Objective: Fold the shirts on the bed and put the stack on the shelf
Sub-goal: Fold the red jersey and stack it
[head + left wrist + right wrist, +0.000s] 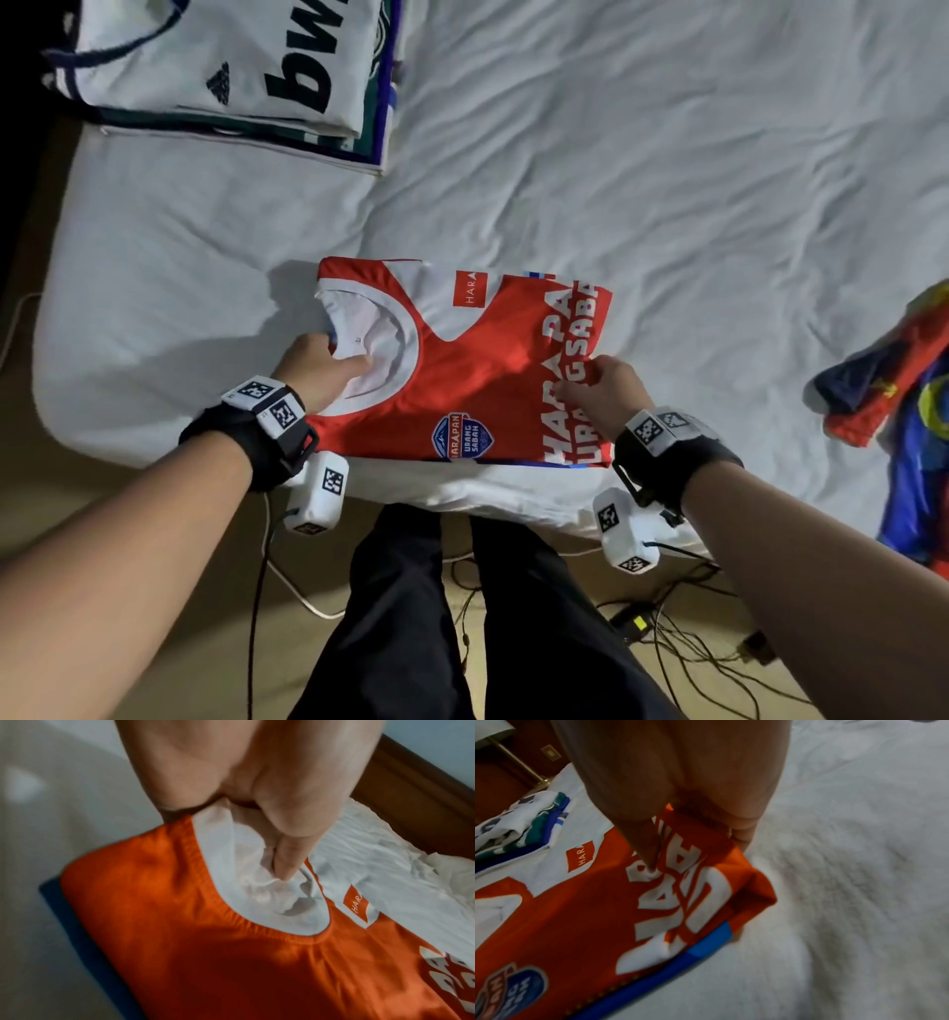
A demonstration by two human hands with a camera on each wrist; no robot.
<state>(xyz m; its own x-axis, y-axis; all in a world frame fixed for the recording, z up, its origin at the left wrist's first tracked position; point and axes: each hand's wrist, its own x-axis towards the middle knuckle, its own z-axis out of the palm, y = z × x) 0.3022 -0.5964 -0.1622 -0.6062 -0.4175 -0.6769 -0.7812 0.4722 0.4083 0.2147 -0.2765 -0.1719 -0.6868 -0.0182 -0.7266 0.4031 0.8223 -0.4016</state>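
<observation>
From the head camera, the folded red jersey (462, 370) lay flat near the front edge of the bed (667, 180), its collar toward the person's left and its printed lettering toward the right. The left hand (321, 367) had its fingers tucked into the white collar, gripping it. The right hand (601, 395) pinched the folded edge at the lettered end. A stack of folded shirts (231, 77) sat at the far left corner of the mattress, and a crumpled blue and red shirt (904, 411) lay well apart at the right edge, not yet folded.

In the left wrist view, the thumb (287, 850) pressed down into bunched white collar fabric (257, 882), with the other fingers hidden beneath it, so the hold was a pinch on the neckline. A blue layer (59, 902) showed under the red cloth.

In the right wrist view, thumb and fingers (744, 833) clamped a raised fold of the red fabric at the lettered end.

The jersey looked thin, light and slick, so it would likely sag and slide open if lifted by one end only. Holding both ends together, collar and folded edge, seemed the sound way to carry it to the stack.
</observation>
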